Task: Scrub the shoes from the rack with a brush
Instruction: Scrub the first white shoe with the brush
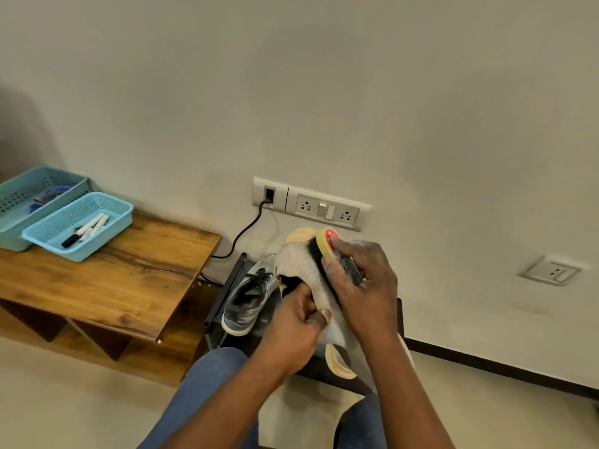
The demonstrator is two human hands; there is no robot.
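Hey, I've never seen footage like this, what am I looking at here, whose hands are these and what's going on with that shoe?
There is no machine here. This single picture comes from a camera worn on a person's head, looking forward and down, so the two arms reaching in from the bottom are that person's own.

The left hand holds a pale knit shoe at its opening. The right hand has its grip on a brush with dark bristles and a yellow and red end, pressed against the shoe's side.

Below them a grey sneaker with dark laces sits on a black shoe rack.

To the left is a wooden table carrying two blue baskets; the nearer one holds markers. A socket panel with a black cable plugged in is on the wall.
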